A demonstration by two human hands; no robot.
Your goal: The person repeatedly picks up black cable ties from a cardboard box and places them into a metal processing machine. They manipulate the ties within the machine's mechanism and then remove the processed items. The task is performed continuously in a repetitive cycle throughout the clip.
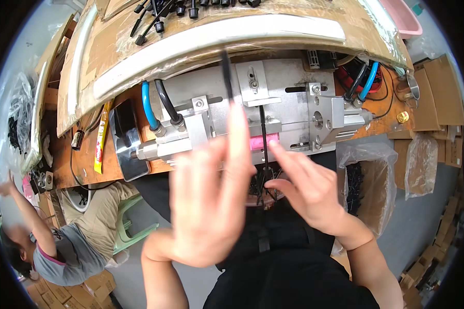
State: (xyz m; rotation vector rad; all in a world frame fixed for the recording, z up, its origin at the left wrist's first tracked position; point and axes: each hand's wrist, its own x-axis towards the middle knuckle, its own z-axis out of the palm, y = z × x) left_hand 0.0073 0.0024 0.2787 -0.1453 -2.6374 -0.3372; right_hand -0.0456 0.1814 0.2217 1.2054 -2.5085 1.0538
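The blurred left hand [206, 195] has a slim black rod [226, 74] at its fingertips; the right hand [313, 190] is beside a second thin black rod [263, 129] crossing a silver metal fixture [288, 77] on the orange-brown wooden desk [67, 162].

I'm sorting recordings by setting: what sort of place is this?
Probably a small assembly workshop: a metal fixture with blue and black hoses sits on a wooden bench, with cardboard boxes nearby.

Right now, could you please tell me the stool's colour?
The stool is pale green, best seen in the head view.
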